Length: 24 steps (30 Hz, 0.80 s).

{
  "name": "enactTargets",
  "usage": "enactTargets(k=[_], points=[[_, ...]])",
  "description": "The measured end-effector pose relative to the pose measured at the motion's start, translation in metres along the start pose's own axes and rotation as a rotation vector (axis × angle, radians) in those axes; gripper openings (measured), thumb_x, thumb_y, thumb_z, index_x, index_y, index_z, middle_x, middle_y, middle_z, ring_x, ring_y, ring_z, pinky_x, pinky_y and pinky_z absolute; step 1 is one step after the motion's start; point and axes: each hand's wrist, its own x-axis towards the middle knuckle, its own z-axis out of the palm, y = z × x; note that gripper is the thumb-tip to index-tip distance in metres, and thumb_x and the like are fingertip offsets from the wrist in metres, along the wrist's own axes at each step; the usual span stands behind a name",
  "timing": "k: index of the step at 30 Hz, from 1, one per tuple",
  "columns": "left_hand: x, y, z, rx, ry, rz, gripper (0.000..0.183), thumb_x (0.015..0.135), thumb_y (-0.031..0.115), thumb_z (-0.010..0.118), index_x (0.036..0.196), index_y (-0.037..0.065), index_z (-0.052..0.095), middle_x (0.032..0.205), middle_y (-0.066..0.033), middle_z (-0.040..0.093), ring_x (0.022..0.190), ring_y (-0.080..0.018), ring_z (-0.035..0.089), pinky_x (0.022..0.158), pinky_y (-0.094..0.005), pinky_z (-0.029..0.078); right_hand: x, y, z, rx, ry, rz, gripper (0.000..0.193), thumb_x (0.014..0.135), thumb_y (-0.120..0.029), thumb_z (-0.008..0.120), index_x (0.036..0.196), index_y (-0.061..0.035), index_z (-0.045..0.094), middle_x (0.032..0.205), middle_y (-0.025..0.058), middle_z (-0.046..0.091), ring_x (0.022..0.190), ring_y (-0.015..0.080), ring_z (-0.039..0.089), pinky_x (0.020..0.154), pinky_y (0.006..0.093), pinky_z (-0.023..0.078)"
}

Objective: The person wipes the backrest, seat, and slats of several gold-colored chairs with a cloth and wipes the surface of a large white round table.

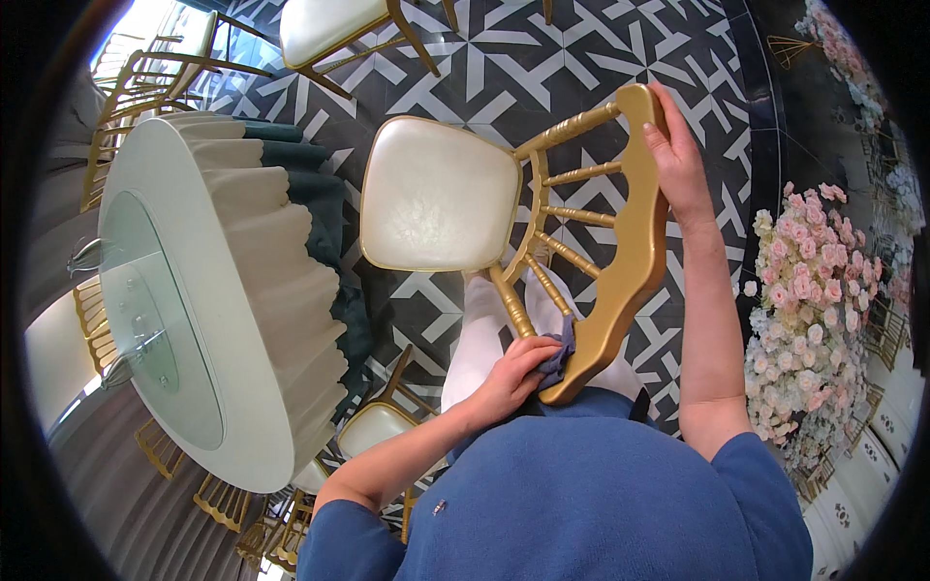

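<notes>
A gold chair [635, 261] with a spindled back and a pale cushioned seat [441, 194] stands in front of me, its back toward my body. My right hand [678, 160] grips the far right end of the wavy top rail, thumb over its face. At the near left end of that rail, my left hand [518, 373] presses a dark purple-grey cloth [559, 356] against the lower spindle and rail. Its fingers are closed over the cloth, and part of the cloth bunches out beside them.
To the left is a round table [252, 387] with a glass turntable [160, 339] and a draped cream and green cloth. Other gold chairs [334, 29] stand beyond and around it. Pink and white flowers [809, 281] rise at the right, beside the patterned floor [668, 48].
</notes>
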Motion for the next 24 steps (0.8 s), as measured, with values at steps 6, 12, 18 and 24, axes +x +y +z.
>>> enactTargets(k=[6,12,18,24], points=[[0.021,-0.048,-0.018,0.115,-0.167,-0.054,0.027,0.087,0.009,0.052,0.112,0.003,0.059,0.108,-0.0162,0.057,0.107,-0.0359,0.049,0.097,-0.0435,0.041,-0.001,0.006,0.001,-0.127,0.061,-0.029,0.049,0.102,-0.019,0.050,0.151,-0.0145,0.042,0.139,0.0121,0.057,0.127,0.0237,0.055,0.106,0.0360,0.043],[0.070,-0.164,-0.030,0.410,-0.046,-0.076,0.011,0.085,0.012,0.056,0.084,0.001,0.055,0.091,-0.0188,0.060,0.096,-0.0406,0.053,0.089,-0.0474,0.044,-0.003,0.008,0.004,-0.041,0.071,-0.034,0.047,0.101,-0.017,0.052,0.148,-0.0132,0.047,0.135,0.0095,0.060,0.119,0.0180,0.058,0.102,0.0314,0.045],[0.089,-0.223,-0.060,0.653,-0.021,-0.127,0.015,0.085,0.010,0.060,0.099,0.007,0.064,0.103,-0.0117,0.065,0.101,-0.0390,0.055,0.091,-0.0467,0.046,-0.003,0.003,0.008,-0.127,0.110,-0.078,0.047,0.100,-0.017,0.054,0.146,-0.0137,0.050,0.129,0.0081,0.064,0.114,0.0162,0.060,0.098,0.0294,0.046],[0.073,-0.176,-0.041,0.544,-0.109,-0.178,0.022,0.081,0.005,0.062,0.102,0.010,0.066,0.102,-0.0109,0.063,0.104,-0.0394,0.053,0.092,-0.0462,0.046,-0.003,0.001,0.006,-0.121,0.098,-0.025,0.047,0.100,-0.014,0.050,0.147,-0.0088,0.048,0.134,0.0074,0.060,0.117,0.0125,0.055,0.099,0.0263,0.043]])
